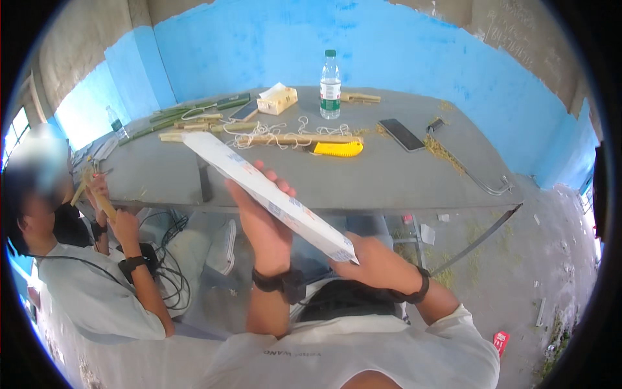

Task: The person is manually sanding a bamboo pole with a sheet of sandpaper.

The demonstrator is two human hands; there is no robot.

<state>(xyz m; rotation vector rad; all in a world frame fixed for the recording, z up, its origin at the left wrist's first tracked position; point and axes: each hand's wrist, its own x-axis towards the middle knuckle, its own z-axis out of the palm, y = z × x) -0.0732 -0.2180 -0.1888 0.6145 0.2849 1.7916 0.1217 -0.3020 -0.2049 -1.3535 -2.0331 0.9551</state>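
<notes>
A long, narrow white paper packet (272,201) with small blue and orange print slants across the view, above the table's front edge. My left hand (262,223) cradles its middle from below, thumb on one side and fingers curled round the other. At the packet's near right end, my right hand (376,262) grips it with bent fingers, partly hidden behind it. Just beyond the packet, a yellow utility knife (338,149) lies beside a bamboo strip (278,139) tangled with white string (301,129). Whatever is inside the packet, if anything, does not show.
On the grey table (259,175) are a water bottle (330,91), tissue box (277,101), phone (401,135), bent metal rod (476,172) and green bamboo pieces (201,107). At left, a co-worker (97,285) holds a bamboo piece. Black cables (175,259) hang beside them.
</notes>
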